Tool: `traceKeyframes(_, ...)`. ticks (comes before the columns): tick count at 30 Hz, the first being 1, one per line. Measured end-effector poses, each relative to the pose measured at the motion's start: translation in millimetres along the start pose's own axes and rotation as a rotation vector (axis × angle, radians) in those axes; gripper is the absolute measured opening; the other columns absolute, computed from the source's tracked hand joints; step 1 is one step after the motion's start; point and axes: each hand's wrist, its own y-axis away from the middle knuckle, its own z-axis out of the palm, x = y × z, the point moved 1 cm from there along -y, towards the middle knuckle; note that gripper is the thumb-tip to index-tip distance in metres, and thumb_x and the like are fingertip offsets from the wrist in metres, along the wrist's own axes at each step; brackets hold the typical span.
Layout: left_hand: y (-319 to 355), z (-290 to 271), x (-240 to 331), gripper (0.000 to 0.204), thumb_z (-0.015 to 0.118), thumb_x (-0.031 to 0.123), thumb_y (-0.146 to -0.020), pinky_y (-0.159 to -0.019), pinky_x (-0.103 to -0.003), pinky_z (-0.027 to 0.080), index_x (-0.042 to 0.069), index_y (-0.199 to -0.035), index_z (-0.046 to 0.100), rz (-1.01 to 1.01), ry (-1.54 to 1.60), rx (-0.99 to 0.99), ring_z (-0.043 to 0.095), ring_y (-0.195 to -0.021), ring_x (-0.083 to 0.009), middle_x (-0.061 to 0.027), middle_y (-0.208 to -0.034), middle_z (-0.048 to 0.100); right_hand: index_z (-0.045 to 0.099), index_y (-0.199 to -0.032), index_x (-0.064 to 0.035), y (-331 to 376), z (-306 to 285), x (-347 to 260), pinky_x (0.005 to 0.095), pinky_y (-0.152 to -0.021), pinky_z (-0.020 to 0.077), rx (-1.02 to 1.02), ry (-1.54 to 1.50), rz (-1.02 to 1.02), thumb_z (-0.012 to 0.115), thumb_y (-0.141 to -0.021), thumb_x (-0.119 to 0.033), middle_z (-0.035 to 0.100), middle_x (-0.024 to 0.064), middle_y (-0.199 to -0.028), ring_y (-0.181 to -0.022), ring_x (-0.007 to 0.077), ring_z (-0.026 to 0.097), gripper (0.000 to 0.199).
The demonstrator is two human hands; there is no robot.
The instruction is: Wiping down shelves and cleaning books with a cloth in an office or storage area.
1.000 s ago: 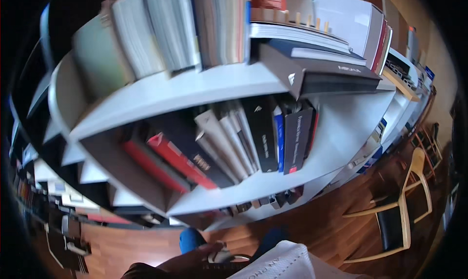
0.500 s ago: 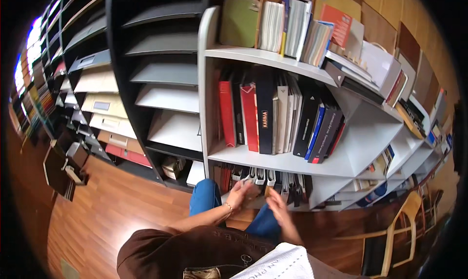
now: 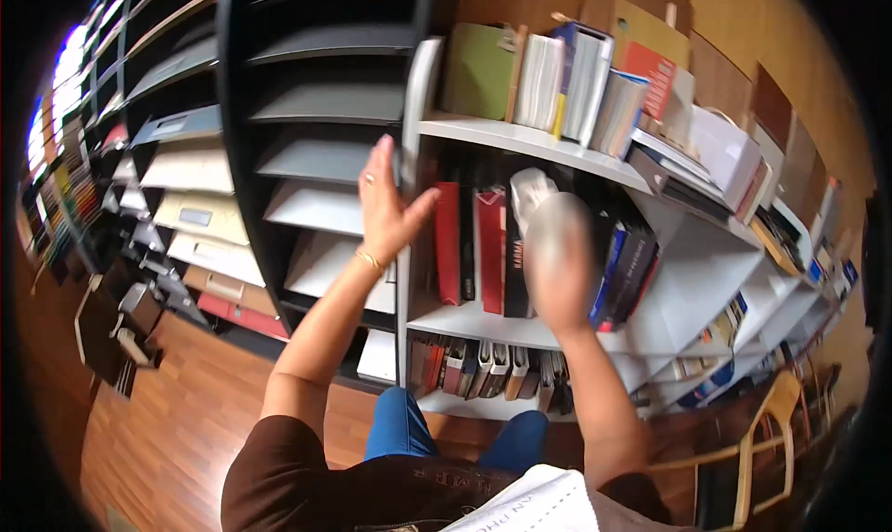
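Observation:
My left hand is raised with its fingers spread and nothing in it, close to the white side panel of the bookshelf. My right hand is smeared by motion in front of the middle shelf's binders. A whitish, crumpled cloth-like thing shows at its fingers; blur hides its exact kind. Behind the hands stand red binders, a black binder and a blue one. My right hand covers part of the row.
Books and a green folder stand on the top shelf. Smaller binders fill the lowest one, above my knees. On the left is a black rack with sloping shelves. A wooden chair stands at the lower right.
Both hands have risen from the lowest shelf to the middle shelf's height. My left hand has moved left and spread open; the right now carries the whitish thing in front of the binders.

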Motion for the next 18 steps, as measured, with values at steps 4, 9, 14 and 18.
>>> traceKeyframes(4,0,43,-49,0.086,0.068,0.01,-0.07,-0.112,-0.045,0.022,0.003,-0.145,0.027,-0.198,0.093,-0.105,0.036,-0.134,-0.0344,-0.0187,-0.144,0.04,0.062,-0.119,-0.0091,-93,59,15,0.0443,-0.098,0.0401,0.066,0.283,-0.28,0.066,-0.075,0.0,0.055,0.0198,-0.123,-0.114,0.0379,0.052,0.045)
traceKeyframes(9,11,65,-58,0.077,0.059,0.001,-0.068,-0.115,-0.045,0.018,0.002,-0.142,0.035,-0.136,0.206,0.034,0.038,-0.135,-0.0309,-0.0165,-0.145,0.041,0.065,-0.114,-0.0134,-117,109,44,0.0396,-0.098,0.0337,-0.02,0.569,-0.317,0.063,-0.084,-0.034,0.06,0.0106,-0.115,-0.109,0.0254,0.054,0.037)
traceKeyframes(14,10,61,-54,0.074,0.059,-0.002,-0.071,-0.115,-0.043,0.016,0.001,-0.141,0.036,-0.144,0.262,0.02,0.037,-0.136,-0.0291,-0.0154,-0.146,0.041,0.066,-0.114,-0.0172,-113,90,60,0.0366,-0.092,0.037,0.057,0.613,-0.448,0.062,-0.085,-0.026,0.062,0.0065,-0.106,-0.099,0.0226,0.057,0.03)
traceKeyframes(18,11,56,-54,0.07,0.058,-0.005,-0.072,-0.113,-0.036,0.022,0.0,-0.14,0.039,-0.204,0.322,0.027,0.037,-0.134,-0.0299,-0.0159,-0.144,0.043,0.066,-0.114,-0.0211,-103,60,74,0.038,-0.093,0.0372,0.027,0.617,-0.418,0.065,-0.081,-0.018,0.063,0.0063,-0.105,-0.098,0.0231,0.057,0.033)
